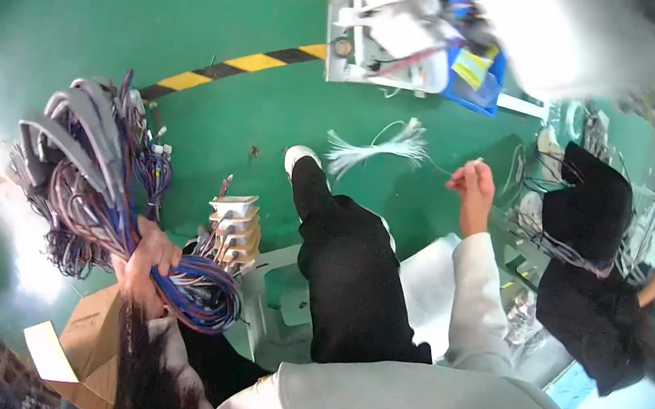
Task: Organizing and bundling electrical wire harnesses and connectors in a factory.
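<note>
My left hand [147, 260] is closed around a thick wire harness [202, 296], a bundle of blue, red and dark wires. Its looped end sticks out to the right of the fist, and grey sleeved lengths arch up at the upper left. My right hand [473, 186] is raised on the right with its fingertips pinched on a thin white strand. This strand seems to run left toward a fanned bunch of white strands [376, 150]; whether the bunch hangs or lies on the floor I cannot tell.
More wire bundles [70, 247] are below the harness on the left, near an open cardboard box [95, 330]. Stacked trays [234, 227] stand beside my leg. Ahead is a cluttered cart [344, 59] with a blue bin [475, 90]. A person in black [597, 313] is at the right.
</note>
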### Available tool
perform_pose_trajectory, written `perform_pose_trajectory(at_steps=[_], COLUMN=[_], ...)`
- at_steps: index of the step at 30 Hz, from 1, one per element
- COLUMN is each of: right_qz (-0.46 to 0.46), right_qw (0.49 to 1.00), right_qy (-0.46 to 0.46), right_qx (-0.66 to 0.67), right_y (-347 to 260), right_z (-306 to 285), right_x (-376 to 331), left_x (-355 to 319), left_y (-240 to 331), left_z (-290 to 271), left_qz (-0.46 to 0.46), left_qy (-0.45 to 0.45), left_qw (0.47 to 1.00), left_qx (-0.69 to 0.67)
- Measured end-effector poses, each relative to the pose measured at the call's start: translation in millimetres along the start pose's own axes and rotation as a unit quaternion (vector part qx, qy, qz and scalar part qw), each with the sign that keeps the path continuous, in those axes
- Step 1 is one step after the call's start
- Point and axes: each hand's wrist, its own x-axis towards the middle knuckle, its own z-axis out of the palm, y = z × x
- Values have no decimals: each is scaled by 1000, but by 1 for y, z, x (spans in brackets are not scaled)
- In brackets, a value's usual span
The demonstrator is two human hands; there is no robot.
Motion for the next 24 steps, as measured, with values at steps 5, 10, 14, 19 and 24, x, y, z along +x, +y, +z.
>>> perform_pose_trajectory(at_steps=[5, 10, 14, 19, 24], right_qz=[-106, -94, -76, -57, -28], right_qw=[972, 870, 829, 782, 789], right_qy=[-70, -276, -387, -410, -413], right_qx=[198, 397, 395, 465, 454], right_y=[-118, -185, -183, -162, -141], right_z=[15, 74, 91, 71, 36], right_x=[-74, -184, -264, -314, -350], left_x=[-50, -105, -146, -202, -243], left_y=[45, 66, 48, 32, 3], left_z=[40, 83, 96, 117, 128], left_qz=[53, -6, -1, 58, 62], left_qy=[-57, -239, -293, -317, -323], left_qw=[992, 965, 918, 902, 908], left_qx=[103, 109, 268, 288, 258])
